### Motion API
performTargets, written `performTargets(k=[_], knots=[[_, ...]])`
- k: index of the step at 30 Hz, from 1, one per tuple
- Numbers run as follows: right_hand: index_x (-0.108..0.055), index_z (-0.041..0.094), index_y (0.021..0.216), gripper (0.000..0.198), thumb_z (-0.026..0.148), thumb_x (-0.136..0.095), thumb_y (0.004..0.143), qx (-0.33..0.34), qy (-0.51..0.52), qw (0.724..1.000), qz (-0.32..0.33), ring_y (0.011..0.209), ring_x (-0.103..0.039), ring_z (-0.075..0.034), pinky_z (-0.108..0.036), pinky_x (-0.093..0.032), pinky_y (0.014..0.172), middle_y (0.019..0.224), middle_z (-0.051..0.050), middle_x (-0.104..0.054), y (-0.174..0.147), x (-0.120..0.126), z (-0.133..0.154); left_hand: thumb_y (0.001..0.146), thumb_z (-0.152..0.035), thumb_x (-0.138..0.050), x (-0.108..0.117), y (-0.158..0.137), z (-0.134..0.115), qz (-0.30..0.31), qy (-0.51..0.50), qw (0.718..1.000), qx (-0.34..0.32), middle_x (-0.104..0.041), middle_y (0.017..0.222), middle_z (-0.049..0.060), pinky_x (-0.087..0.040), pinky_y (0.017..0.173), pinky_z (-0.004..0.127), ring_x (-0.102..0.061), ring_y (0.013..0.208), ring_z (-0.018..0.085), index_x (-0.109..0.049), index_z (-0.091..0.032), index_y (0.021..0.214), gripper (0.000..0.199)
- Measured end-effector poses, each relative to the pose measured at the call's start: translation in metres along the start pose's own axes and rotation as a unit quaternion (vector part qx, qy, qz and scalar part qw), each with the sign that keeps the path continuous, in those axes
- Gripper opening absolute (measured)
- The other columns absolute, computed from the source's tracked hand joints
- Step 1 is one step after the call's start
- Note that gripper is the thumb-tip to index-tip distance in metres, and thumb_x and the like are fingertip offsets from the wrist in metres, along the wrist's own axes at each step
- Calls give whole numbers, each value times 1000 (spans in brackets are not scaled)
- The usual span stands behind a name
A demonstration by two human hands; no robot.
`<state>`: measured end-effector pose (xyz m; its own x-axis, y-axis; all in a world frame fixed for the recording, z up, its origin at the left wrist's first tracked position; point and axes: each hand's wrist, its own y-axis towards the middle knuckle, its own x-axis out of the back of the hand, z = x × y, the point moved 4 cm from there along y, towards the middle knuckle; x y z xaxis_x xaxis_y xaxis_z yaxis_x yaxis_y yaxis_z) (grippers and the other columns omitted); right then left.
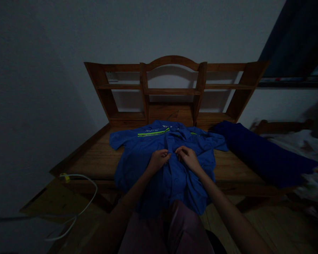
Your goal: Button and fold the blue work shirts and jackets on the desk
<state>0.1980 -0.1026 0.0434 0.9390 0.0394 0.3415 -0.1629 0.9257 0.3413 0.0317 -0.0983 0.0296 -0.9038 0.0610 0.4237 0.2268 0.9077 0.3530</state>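
Note:
A blue short-sleeved shirt [140, 162] lies spread on the wooden desk, its collar toward the back and its hem hanging over the front edge. Yellow-green stripes and pale lettering cross its chest. At the middle of the front, my left hand [159, 159] pinches the edge of the button placket. Just across from it, my right hand [187, 157] has its fingers curled and pressed on the other side of the shirt front. A button shows on the cloth below my hands. Dim light hides what exactly lies between my fingertips.
A wooden shelf unit [172, 91] rises at the back of the desk [90, 158]. Dark blue folded cloth [257, 151] lies at the right end. A white cable [91, 180] loops over the left front edge. Pale bundled material [304, 148] is at the far right.

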Motion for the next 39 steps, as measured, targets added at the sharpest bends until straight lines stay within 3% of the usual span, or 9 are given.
performTargets(k=[11,15,19,22,25,27,31,35,39], knots=[[-61,16,85,22,29,-42,83,-1,-9,1000,-7,54,-55,-11,-22,-42,53,65,-1,-59,1,1,-2,84,-45,-49,0,1,-7,14,-108,994,9,-57,66,-2,-44,55,19,-57,61,12,-53,-17,85,28],[-61,17,86,25,32,-42,85,15,-35,999,-24,57,-56,-12,-23,-42,56,66,0,-60,0,5,-1,78,-45,-58,-5,0,-9,49,-148,988,19,-55,67,-4,-45,58,19,-57,64,11,-50,-17,96,34],[-61,17,91,27,40,-49,83,37,-78,995,-54,69,-57,-14,-24,-44,63,83,-3,-63,0,3,7,74,-44,-64,-10,-2,-19,55,-108,992,-16,-55,71,-2,-45,64,21,-57,70,12,-53,-15,91,35],[-59,18,102,38,48,-54,79,59,-121,990,-30,70,-56,-14,-26,-46,66,97,-6,-61,-4,3,18,83,-46,-51,-8,-9,-33,60,-28,996,-55,-58,77,1,-45,68,23,-57,74,14,-57,-16,86,30],[-55,21,113,51,54,-57,75,68,-224,972,-35,80,-59,-17,-30,-47,74,111,-9,-54,-21,30,25,86,-46,-46,17,-26,-39,24,127,986,-106,-60,103,6,-42,87,32,-55,98,20,-60,-19,93,31],[-49,21,123,65,57,-60,71,37,-321,944,-69,97,-57,-25,-36,-45,82,124,-13,-46,-38,65,20,79,-48,-56,51,-40,-32,-44,273,955,-107,-48,126,10,-33,99,40,-42,118,27,-59,-21,106,39],[-42,14,130,80,52,-65,64,-33,-414,909,-35,113,-48,-34,-42,-41,90,127,-20,-44,-70,127,-2,68,-61,-60,130,-66,7,-158,461,869,80,-40,131,22,-34,94,45,-38,120,38,-43,-11,126,80],[-61,18,103,36,37,-56,72,-65,-337,936,82,88,-61,-27,-36,-47,76,99,-13,-63,-77,135,-13,73,-62,-52,160,-76,35,-76,480,856,178,-59,102,19,-41,80,37,-55,95,32,-54,-7,108,66],[-64,18,77,17,29,-51,72,-57,-259,963,50,73,-63,-23,-30,-47,64,78,-9,-66,-60,143,-3,81,-46,-49,164,-67,39,-32,421,890,173,-64,92,11,-42,76,31,-59,85,25,-59,-15,92,34]])
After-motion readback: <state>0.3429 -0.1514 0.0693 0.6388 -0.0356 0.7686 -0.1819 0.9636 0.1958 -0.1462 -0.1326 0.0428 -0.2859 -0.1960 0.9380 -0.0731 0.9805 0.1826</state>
